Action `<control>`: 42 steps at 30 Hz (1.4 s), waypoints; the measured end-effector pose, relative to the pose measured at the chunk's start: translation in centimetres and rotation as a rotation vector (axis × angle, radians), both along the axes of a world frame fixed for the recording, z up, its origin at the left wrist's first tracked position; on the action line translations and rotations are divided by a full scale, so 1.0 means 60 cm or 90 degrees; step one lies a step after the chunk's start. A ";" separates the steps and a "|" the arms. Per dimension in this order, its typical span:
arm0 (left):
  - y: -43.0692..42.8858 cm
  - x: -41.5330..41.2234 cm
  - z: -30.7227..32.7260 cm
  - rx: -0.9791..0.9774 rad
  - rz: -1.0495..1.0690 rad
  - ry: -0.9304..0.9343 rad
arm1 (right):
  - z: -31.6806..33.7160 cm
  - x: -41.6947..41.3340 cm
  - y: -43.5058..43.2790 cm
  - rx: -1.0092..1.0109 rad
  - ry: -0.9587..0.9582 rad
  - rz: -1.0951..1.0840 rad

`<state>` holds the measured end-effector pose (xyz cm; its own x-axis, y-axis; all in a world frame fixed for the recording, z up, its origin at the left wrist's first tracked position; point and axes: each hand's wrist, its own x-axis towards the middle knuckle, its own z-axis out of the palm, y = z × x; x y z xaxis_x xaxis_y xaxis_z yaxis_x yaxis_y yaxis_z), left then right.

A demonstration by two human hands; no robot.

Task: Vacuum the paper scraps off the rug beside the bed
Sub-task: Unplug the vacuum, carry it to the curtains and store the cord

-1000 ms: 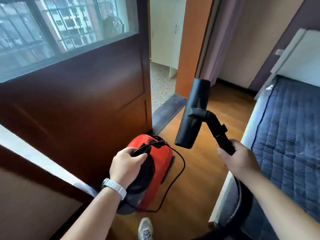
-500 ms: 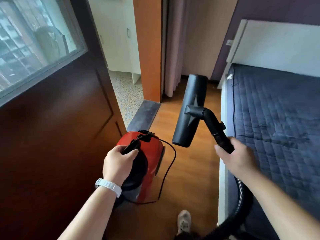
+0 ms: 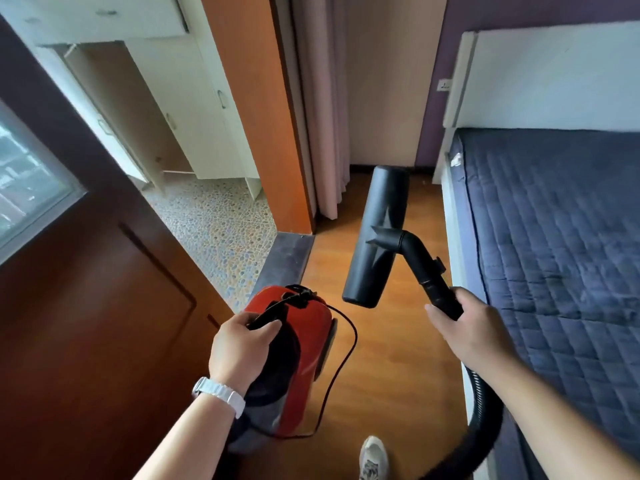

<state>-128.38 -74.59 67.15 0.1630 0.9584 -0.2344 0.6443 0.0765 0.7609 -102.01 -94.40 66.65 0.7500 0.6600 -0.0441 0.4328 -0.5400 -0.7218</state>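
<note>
Bedroom passage, wooden floor (image 3: 391,358), seen from head height. Change since half a second ago: the view has swung left to right, so less of the dark brown door (image 3: 86,306) and its window pane (image 3: 31,188) shows, more of the white cabinets (image 3: 187,109) and pebble-pattern floor (image 3: 214,220) beyond the orange door frame (image 3: 256,109); both grips are unchanged. Item 1: left hand (image 3: 242,348), white wristwatch (image 3: 219,393) on the wrist, closed around the black carry handle of the red vacuum cleaner (image 3: 301,344), which is held clear of the floor; its lower body is hidden by the forearm. Item 2: thin black cord (image 3: 343,351) looping from the cleaner's top round its right side. Item 3: pale curtain (image 3: 322,109), hanging beside the frame. Item 4: black floor nozzle (image 3: 379,237), raised in the air, pointing away, on a bent tube. Item 5: right hand (image 3: 467,327), clenched around that tube, with ribbed black hose (image 3: 485,420) trailing below, cut off at the bottom edge. Item 6: one light shoe (image 3: 373,457), partly cropped. Item 7: bed with dark blue quilted cover (image 3: 561,254), white headboard (image 3: 554,81), bounding the passage on the right. Rug and paper scraps: not in view.
</note>
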 end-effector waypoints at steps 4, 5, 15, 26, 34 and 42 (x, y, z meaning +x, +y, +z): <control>0.077 0.100 0.015 0.026 -0.011 -0.017 | 0.022 0.104 0.071 0.005 -0.007 -0.009; 0.093 0.123 0.019 0.031 -0.013 -0.020 | 0.027 0.127 0.086 0.004 -0.013 -0.016; 0.266 0.356 0.020 0.069 -0.050 -0.057 | 0.033 0.323 0.217 -0.029 -0.051 -0.052; 0.551 0.655 -0.069 -0.041 -0.091 -0.078 | 0.025 0.585 0.458 -0.155 -0.077 -0.089; 0.703 0.872 -0.045 -0.036 -0.118 -0.088 | 0.057 0.752 0.599 -0.215 -0.127 -0.127; 0.784 1.074 -0.052 -0.015 -0.098 -0.081 | 0.008 0.962 0.673 -0.159 -0.059 -0.136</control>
